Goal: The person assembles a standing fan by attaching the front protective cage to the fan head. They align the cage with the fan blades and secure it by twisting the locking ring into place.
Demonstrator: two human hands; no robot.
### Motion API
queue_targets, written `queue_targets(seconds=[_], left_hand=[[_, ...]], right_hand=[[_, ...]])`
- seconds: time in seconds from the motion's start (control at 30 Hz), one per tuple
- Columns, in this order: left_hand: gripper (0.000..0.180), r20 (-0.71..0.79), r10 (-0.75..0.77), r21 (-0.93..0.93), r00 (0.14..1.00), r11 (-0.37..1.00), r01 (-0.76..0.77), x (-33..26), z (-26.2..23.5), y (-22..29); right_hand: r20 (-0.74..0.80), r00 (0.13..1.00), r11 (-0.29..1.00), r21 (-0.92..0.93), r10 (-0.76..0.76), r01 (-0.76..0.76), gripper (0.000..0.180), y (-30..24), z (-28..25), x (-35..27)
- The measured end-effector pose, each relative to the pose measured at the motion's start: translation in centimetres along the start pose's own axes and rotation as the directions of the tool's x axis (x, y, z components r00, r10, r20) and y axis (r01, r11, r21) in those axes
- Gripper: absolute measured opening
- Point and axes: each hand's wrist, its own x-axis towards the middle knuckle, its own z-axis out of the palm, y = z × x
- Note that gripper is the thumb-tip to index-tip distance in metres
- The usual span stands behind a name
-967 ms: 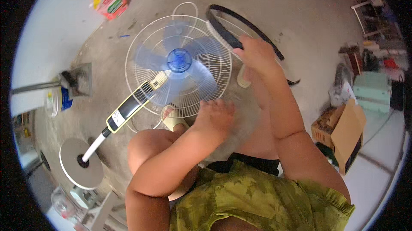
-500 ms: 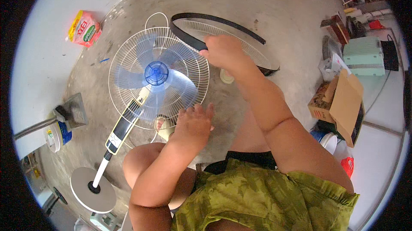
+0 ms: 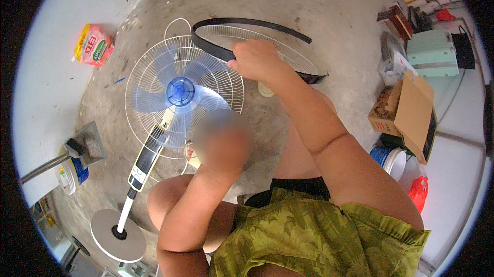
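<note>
A standing fan has blue see-through blades (image 3: 164, 68) inside a white wire rear guard (image 3: 131, 122), its body tilted across the floor towards the lower left. My right hand (image 3: 256, 59) is closed around a curved black band (image 3: 208, 44), whose loose end arcs off to the right. Behind that band is a second white wire fan grille (image 3: 288, 53), its lower right rim dark. Close to the lower right of the rear guard is my left hand (image 3: 223, 140). A blur covers it, so its fingers and anything in them cannot be made out.
The fan's round base (image 3: 105, 241) is at lower left. A dustpan (image 3: 88, 143) and a white-and-blue bucket (image 3: 72, 174) stand by the left wall, a pink packet (image 3: 93, 45) farther up. To the right are an open cardboard box (image 3: 411, 112), another bucket (image 3: 395, 163) and a pale green case (image 3: 432, 54).
The view has shifted slightly, moving the fan and the band a little left in the picture. My right hand keeps its grip on the band. My left hand, sharp before, is now blurred.
</note>
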Motion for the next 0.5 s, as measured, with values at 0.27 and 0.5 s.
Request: queue_targets(seconds=[0.27, 0.5], left_hand=[[0.062, 0.150, -0.001, -0.066, 0.989, 0.998, 0.011, 1.1, -3.0, 0.6], [0.064, 0.159, 0.007, -0.055, 0.987, 0.999, 0.002, 1.2, -3.2, 0.7]], right_hand=[[0.027, 1.000, 1.000, 0.002, 0.015, -0.015, 0.034, 0.4, -0.3, -0.3], [0.036, 0.999, 1.000, 0.000, -0.003, 0.003, 0.036, 0.4, -0.4, -0.1]])
